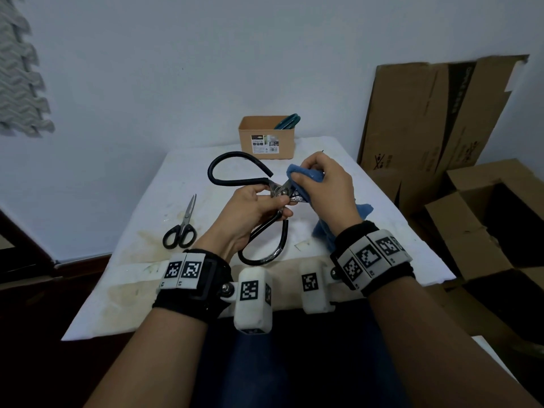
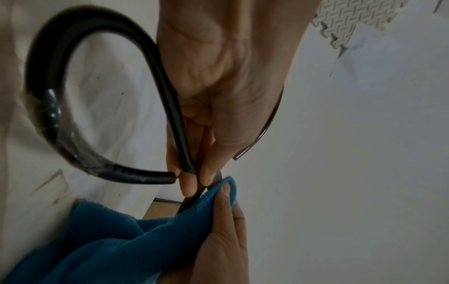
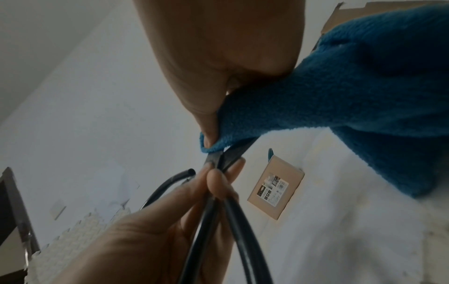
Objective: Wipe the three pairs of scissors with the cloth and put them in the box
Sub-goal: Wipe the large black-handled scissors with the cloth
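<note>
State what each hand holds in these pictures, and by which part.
Left hand grips the large black scissors near the pivot, where handles meet blades. Right hand pinches the blue cloth around the blades.

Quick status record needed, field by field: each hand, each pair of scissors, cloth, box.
left hand: grips large black scissors near the pivot
right hand: pinches blue cloth around the blades
small black scissors: lying on the table, left side, untouched
teal scissors: in the box, handles sticking up
progress: one boxed, one being wiped, one waiting

Small scissors (image 1: 180, 228) left of box (image 1: 266, 136)
</note>
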Tool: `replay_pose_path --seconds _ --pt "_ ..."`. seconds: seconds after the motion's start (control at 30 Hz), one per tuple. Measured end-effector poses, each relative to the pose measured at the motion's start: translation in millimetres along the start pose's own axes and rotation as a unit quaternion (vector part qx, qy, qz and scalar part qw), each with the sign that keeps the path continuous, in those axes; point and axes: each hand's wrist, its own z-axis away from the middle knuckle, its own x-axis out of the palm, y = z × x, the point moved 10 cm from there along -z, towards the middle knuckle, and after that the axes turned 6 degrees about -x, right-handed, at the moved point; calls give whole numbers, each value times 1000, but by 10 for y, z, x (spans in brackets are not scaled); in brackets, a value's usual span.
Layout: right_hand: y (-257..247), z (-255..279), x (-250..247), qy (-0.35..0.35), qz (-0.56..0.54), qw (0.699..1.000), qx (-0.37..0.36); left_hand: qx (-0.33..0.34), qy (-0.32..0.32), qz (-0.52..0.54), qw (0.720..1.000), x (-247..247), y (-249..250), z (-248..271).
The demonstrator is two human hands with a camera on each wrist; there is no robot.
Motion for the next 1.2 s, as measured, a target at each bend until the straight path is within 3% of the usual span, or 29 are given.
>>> replay_pose_path --seconds 0.23,0.43,0.63,0.83,1.2 --pt "112 -18 -69 29 26 999 15 -14 -9 -1 1000 21 -78 23" --pt "175 69 -310 126 -48 991 12 -37 -18 -20 999 -52 -128 1" --pt "81 107 -115 17 -56 998 -6 -64 -8 -9 998 -85 -209 -9" --pt "-6 148 156 -84 47 994 -54 -51 13 10 999 -120 -201 -10" --pt "88 125 -55 12 12 999 -28 -38 -15 33 999 -11 -127 4"
